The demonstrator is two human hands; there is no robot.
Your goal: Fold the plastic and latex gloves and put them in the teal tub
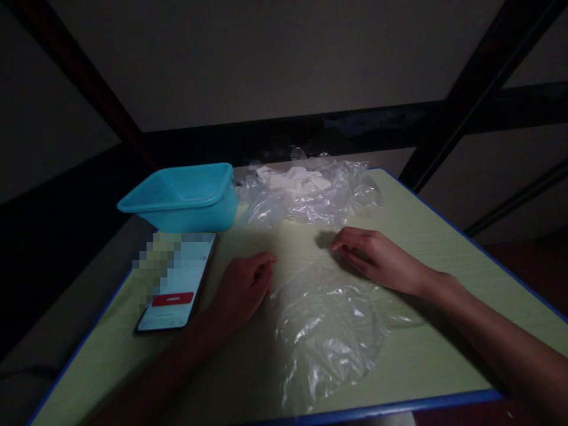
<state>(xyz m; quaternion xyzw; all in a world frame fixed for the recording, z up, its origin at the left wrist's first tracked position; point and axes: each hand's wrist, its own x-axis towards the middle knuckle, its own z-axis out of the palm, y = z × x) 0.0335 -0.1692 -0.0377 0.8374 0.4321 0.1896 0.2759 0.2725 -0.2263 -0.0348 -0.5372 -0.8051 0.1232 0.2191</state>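
Observation:
A clear, crinkled plastic bag [328,331] lies spread flat on the pale table between my two hands. My left hand [246,284] is at the bag's upper left edge, its fingers loosely curled and apart, with nothing visible in them. Whether its fingertips touch the plastic, I cannot tell. Beyond the bag's upper right side is my right hand [368,254], half bent, a gap showing between thumb and fingers. It holds nothing that I can see and casts a shadow on the tabletop.
A turquoise plastic basin [190,213] stands at the back left. Beside it lies a heap of clear plastic [310,204] with a white crumpled item [299,179] on it. A phone [181,281] with a lit screen rests left of my left hand. Blue edging [399,404] borders the table.

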